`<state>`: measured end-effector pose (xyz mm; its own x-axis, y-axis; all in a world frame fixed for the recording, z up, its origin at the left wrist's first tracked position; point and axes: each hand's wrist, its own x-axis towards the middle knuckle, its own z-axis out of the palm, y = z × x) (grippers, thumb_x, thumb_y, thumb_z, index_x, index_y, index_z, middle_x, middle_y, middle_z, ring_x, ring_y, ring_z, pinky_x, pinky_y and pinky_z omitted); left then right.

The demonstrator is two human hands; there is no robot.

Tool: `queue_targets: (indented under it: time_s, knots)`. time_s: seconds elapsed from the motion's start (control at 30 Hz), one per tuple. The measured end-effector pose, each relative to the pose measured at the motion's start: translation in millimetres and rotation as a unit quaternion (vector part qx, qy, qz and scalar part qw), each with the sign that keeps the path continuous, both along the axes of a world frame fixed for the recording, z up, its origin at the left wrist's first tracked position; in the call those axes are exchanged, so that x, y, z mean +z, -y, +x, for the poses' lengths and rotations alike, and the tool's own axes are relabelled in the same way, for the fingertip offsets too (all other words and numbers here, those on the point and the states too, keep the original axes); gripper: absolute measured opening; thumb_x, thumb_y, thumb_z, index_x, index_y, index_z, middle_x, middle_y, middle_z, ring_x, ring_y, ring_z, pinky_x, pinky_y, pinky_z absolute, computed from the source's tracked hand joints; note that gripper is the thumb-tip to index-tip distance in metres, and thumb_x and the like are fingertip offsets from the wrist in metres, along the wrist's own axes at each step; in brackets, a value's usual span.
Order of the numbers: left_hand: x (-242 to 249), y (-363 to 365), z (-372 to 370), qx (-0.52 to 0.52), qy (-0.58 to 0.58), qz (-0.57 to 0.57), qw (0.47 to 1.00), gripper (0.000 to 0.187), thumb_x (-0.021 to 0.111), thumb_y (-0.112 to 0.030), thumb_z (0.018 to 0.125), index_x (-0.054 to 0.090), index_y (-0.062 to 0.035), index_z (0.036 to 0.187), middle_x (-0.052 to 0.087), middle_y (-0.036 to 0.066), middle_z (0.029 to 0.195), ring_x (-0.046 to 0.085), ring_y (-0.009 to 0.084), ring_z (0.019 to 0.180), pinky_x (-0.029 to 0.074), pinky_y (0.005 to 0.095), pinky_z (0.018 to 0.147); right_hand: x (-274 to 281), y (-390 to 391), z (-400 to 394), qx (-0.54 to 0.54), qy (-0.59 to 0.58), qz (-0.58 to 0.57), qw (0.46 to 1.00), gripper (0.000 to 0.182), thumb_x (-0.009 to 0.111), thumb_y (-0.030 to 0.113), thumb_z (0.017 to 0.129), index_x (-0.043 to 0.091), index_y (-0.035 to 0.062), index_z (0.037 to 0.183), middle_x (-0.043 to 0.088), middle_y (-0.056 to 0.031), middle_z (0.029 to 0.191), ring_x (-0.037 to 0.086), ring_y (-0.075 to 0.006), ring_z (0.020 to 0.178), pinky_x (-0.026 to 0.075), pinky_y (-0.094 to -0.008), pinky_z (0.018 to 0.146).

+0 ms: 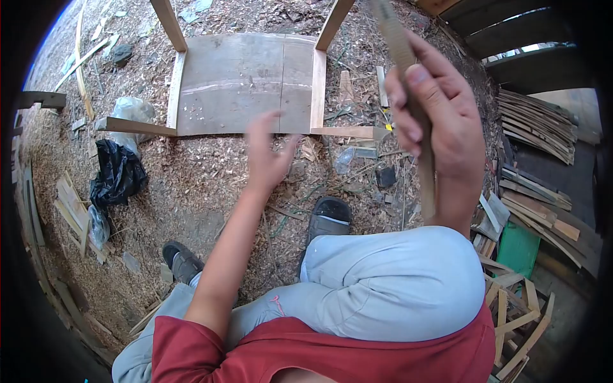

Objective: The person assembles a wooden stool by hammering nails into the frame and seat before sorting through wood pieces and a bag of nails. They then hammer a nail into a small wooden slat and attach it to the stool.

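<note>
My right hand is wrapped around a long, thin wooden strip, raised at the right with its upper end past the frame's top edge. The strip's lower end runs down beside my wrist, close to my knee. My left hand is reaching forward, slightly blurred, with fingers apart and nothing in it. It is nearest to a wooden frame with a grey board panel, which lies on the ground in front of me. Wooden legs stick out from the panel's corners.
Wood shavings and scraps cover the ground. A black plastic bag and a clear plastic bag lie left of the panel. Stacked wooden slats, a green board and a small wooden frame are on the right.
</note>
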<state>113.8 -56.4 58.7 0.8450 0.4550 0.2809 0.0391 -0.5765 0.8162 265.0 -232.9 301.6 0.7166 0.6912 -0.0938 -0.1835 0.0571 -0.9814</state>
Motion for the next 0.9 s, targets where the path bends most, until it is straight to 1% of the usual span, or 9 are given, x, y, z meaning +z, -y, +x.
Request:
queue_targets:
  time_s: [0.1, 0.17, 0.2, 0.43, 0.5, 0.6, 0.7, 0.73, 0.9]
  knots:
    - [-12, 36, 24, -0.097, 0.051, 0.005, 0.994, 0.048, 0.085, -0.021, 0.09, 0.064, -0.0029, 0.131, 0.069, 0.017, 0.128, 0.066, 0.0352, 0.122, 0.051, 0.0491, 0.103, -14, 9, 19, -0.041, 0.031, -0.012, 0.999, 0.049, 0.055, 0.016, 0.115, 0.048, 0.0039, 0.163, 0.064, -0.0028, 0.092, 0.052, -0.003, 0.06, 0.044, -0.02, 0.047]
    - [-21, 44, 33, -0.133, -0.021, -0.041, 0.99, 0.042, 0.083, -0.016, 0.088, 0.066, -0.0048, 0.125, 0.07, 0.015, 0.12, 0.067, 0.0385, 0.113, 0.054, 0.0507, 0.096, -33, 12, 29, -0.104, 0.063, -0.057, 0.991, 0.05, 0.055, 0.015, 0.115, 0.047, 0.0037, 0.163, 0.063, -0.0013, 0.091, 0.052, -0.0031, 0.061, 0.044, -0.0204, 0.047]
    - [-31, 45, 36, -0.109, -0.03, -0.041, 0.993, 0.034, 0.079, -0.008, 0.088, 0.067, -0.0048, 0.12, 0.07, 0.016, 0.114, 0.067, 0.0404, 0.109, 0.055, 0.0476, 0.094, -44, 12, 31, -0.12, 0.07, -0.076, 0.987, 0.049, 0.055, 0.014, 0.115, 0.049, 0.006, 0.163, 0.061, 0.0003, 0.09, 0.052, -0.003, 0.062, 0.044, -0.021, 0.047]
    - [-26, 23, -5, -0.144, 0.028, 0.009, 0.989, 0.034, 0.073, 0.001, 0.086, 0.063, -0.0024, 0.118, 0.069, 0.017, 0.114, 0.067, 0.0407, 0.108, 0.055, 0.0483, 0.094, -123, 19, 27, -0.084, 0.055, -0.211, 0.972, 0.05, 0.058, 0.015, 0.113, 0.054, 0.0147, 0.163, 0.062, 0.0023, 0.086, 0.051, -0.0025, 0.062, 0.043, -0.0217, 0.051]
    - [-28, 10, -30, -0.205, 0.007, 0.006, 0.979, 0.037, 0.073, 0.003, 0.083, 0.063, -0.0035, 0.118, 0.07, 0.018, 0.115, 0.068, 0.0413, 0.111, 0.055, 0.0469, 0.097, -145, 21, 20, -0.066, 0.047, -0.248, 0.965, 0.05, 0.062, 0.017, 0.111, 0.057, 0.0163, 0.161, 0.07, -0.0008, 0.091, 0.056, -0.006, 0.066, 0.048, -0.0254, 0.059]
    - [-27, -1, -48, -0.211, -0.012, 0.024, 0.977, 0.039, 0.073, 0.003, 0.08, 0.063, -0.0037, 0.117, 0.069, 0.017, 0.116, 0.066, 0.0415, 0.11, 0.055, 0.0486, 0.096, -166, 19, 2, 0.04, 0.134, -0.297, 0.944, 0.05, 0.066, 0.02, 0.107, 0.061, 0.0173, 0.157, 0.08, -0.0068, 0.115, 0.068, -0.0142, 0.082, 0.057, -0.0347, 0.08]
    - [-20, -8, -49, -0.217, -0.017, 0.07, 0.973, 0.039, 0.074, 0.003, 0.079, 0.063, -0.0037, 0.116, 0.068, 0.016, 0.115, 0.065, 0.0411, 0.109, 0.053, 0.05, 0.096, -199, 24, -15, 0.093, 0.182, -0.253, 0.946, 0.049, 0.065, 0.019, 0.106, 0.062, 0.017, 0.156, 0.08, -0.0127, 0.12, 0.072, -0.0177, 0.088, 0.058, -0.0362, 0.085]
    - [-21, -9, -49, -0.224, -0.014, 0.07, 0.972, 0.04, 0.075, 0.001, 0.078, 0.063, -0.0041, 0.116, 0.068, 0.016, 0.115, 0.065, 0.0409, 0.109, 0.052, 0.0512, 0.098, -216, 26, -20, 0.108, 0.195, -0.244, 0.944, 0.048, 0.065, 0.018, 0.106, 0.063, 0.0156, 0.153, 0.078, -0.018, 0.125, 0.077, -0.026, 0.097, 0.059, -0.0381, 0.09]
    - [-17, -13, -49, -0.235, -0.03, 0.067, 0.969, 0.039, 0.078, -0.004, 0.08, 0.064, -0.0044, 0.116, 0.067, 0.015, 0.115, 0.064, 0.0398, 0.11, 0.049, 0.0545, 0.104, -252, 45, -33, 0.126, 0.234, -0.21, 0.941, 0.046, 0.065, 0.02, 0.105, 0.064, 0.014, 0.151, 0.077, -0.0191, 0.126, 0.078, -0.036, 0.106, 0.06, -0.0429, 0.091]
